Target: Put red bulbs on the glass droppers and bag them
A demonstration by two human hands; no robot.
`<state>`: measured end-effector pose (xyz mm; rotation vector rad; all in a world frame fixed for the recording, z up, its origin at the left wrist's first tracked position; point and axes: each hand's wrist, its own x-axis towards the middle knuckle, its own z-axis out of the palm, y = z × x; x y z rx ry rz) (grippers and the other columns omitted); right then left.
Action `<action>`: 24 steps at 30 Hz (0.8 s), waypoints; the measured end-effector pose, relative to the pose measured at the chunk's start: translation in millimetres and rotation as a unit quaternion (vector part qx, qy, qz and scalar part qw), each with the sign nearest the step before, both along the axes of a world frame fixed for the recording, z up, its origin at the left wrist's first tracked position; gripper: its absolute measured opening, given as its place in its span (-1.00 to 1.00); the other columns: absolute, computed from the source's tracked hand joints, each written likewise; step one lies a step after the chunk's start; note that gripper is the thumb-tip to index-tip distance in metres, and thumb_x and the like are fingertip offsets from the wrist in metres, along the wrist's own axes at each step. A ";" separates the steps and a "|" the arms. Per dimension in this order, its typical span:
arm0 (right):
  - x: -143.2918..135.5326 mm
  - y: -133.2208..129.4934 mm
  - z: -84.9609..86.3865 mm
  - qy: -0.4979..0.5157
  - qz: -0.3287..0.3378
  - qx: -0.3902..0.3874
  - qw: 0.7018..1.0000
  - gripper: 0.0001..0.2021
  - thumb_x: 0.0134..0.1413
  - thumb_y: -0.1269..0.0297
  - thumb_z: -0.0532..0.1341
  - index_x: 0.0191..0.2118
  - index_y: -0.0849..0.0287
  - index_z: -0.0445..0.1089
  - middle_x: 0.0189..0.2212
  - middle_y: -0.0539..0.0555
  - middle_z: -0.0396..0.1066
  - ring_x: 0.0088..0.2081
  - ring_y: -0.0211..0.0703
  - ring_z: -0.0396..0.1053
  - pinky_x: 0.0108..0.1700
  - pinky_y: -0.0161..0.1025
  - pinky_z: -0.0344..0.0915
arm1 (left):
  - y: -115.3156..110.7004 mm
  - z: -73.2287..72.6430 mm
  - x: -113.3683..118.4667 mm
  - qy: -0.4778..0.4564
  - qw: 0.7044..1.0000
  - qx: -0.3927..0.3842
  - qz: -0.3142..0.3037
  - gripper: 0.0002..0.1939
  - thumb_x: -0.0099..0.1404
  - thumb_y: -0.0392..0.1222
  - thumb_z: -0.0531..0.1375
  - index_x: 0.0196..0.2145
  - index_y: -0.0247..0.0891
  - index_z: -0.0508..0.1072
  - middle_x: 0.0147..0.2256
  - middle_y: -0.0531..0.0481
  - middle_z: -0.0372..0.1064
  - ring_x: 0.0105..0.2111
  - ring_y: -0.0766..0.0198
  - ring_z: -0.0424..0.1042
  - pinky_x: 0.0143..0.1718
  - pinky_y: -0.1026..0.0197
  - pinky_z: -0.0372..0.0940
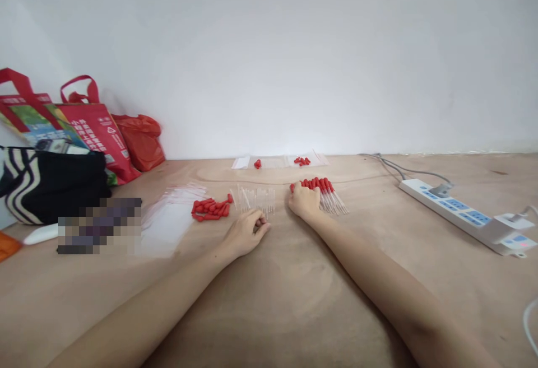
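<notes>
My right hand (pixel 304 200) is closed on a dropper at the left end of a row; a bit of red bulb shows beyond its fingertips. The row of droppers (pixel 327 189), clear tubes with red rubber bulbs, lies side by side, bulbs pointing away. My left hand (pixel 247 232) rests on the table with fingers curled in; whether something is pinched in it is hidden. Just beyond that hand lie several thin clear tubes (pixel 258 199) without bulbs. A heap of loose red rubber bulbs (pixel 210 209) sits to their left.
Clear plastic bags (pixel 168 225) lie on the left. Against the wall are bags holding a few red bulbs (pixel 302 161). A white power strip (pixel 454 206) with plugs and cables runs along the right. Red shopping bags (pixel 98 133) and a black striped cloth (pixel 63 183) stand far left.
</notes>
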<state>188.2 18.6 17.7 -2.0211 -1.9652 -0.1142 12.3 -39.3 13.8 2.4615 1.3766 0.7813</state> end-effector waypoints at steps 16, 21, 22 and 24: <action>-44.6 -1.5 12.5 0.032 0.032 -0.095 0.994 -0.69 0.02 0.20 -0.01 -0.32 0.25 0.41 -0.29 0.27 0.42 -0.26 -0.01 0.36 -0.12 -0.04 -0.06 | 41.9 12.6 -54.2 0.197 0.910 0.229 0.283 -0.77 0.16 -0.16 0.03 -0.32 -0.25 0.44 -0.26 -0.13 0.37 -0.19 0.03 0.24 -0.11 -0.04 -0.06; -49.2 -2.2 13.4 0.032 0.039 -0.103 0.993 -0.71 -0.02 0.25 0.01 -0.33 0.24 0.43 -0.28 0.28 0.42 -0.25 0.02 0.35 -0.13 -0.03 -0.04 | 46.4 8.6 -55.6 0.224 0.907 0.208 0.289 -0.77 0.14 -0.13 0.03 -0.45 -0.22 0.46 -0.29 -0.09 0.40 -0.21 0.06 0.26 -0.05 -0.08 -0.14; -50.2 -2.3 12.9 0.032 0.041 -0.101 0.993 -0.71 -0.03 0.25 0.02 -0.33 0.24 0.43 -0.28 0.28 0.42 -0.25 0.03 0.35 -0.14 -0.03 -0.03 | 46.8 8.3 -55.1 0.225 0.906 0.203 0.295 -0.77 0.14 -0.12 0.03 -0.46 -0.23 0.46 -0.29 -0.09 0.40 -0.21 0.06 0.26 -0.06 -0.08 -0.14; -51.4 -2.7 11.2 0.033 0.044 -0.096 0.994 -0.72 -0.03 0.25 0.01 -0.33 0.23 0.43 -0.28 0.29 0.42 -0.24 0.03 0.35 -0.17 -0.04 -0.01 | 47.5 8.0 -54.3 0.226 0.906 0.191 0.303 -0.77 0.13 -0.13 0.03 -0.45 -0.24 0.45 -0.29 -0.10 0.40 -0.21 0.05 0.27 -0.07 -0.09 -0.13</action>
